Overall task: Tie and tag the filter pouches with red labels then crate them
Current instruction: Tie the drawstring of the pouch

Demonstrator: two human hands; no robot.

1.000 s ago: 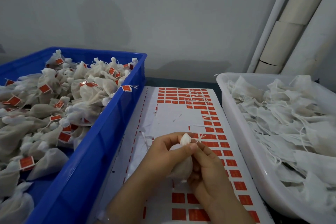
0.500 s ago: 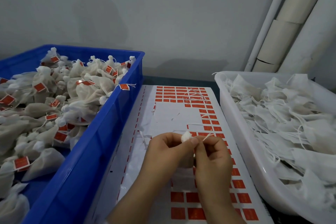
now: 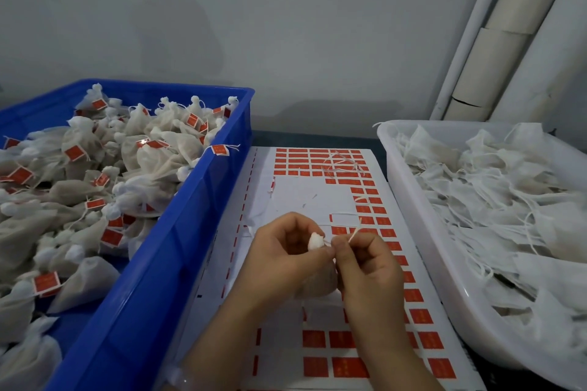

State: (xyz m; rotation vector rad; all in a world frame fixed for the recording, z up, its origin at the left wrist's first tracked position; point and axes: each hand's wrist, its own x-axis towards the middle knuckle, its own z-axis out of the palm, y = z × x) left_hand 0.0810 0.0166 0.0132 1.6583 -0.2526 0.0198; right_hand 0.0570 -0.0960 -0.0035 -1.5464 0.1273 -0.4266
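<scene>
Above the red labels (image 3: 344, 340), too tiny to read, my left hand (image 3: 286, 259) grips a white pouch (image 3: 316, 240) with a puffy top. My right hand (image 3: 370, 267) pinches its string (image 3: 355, 233).

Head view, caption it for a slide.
Left hand holds a pouch, right hand pinches its string, over the label sheet.

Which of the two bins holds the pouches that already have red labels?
The blue crate on the left; the white tub's pouches carry no labels.
</scene>
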